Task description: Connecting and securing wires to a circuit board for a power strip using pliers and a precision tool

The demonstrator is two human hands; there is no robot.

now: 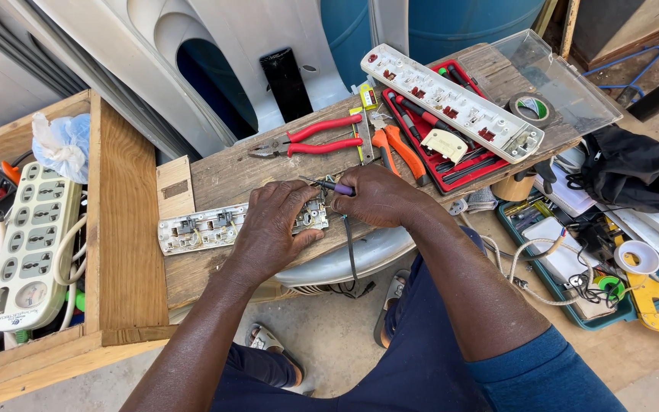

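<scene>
**Hands on an opened power strip**

A white power strip (33,244) lies in the wooden box at left. On the tabletop (215,179), the left hand (272,229) presses down on the opened power strip (207,227), fingers clasped over its right end. The right hand (379,197) grips a purple-handled screwdriver (329,185), tip at that end. Red pliers (310,137) lie behind.

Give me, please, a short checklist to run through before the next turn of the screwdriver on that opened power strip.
1. Opened power strip flat on wooden board: ok.
2. Left hand pressing strip down: ok.
3. Purple-handled screwdriver gripped by right hand: ok.
4. Tip seated in screw: cannot tell, hidden by hands.
5. Black cable unplugged: cannot tell.
6. Red pliers clear of hands: ok.
</scene>
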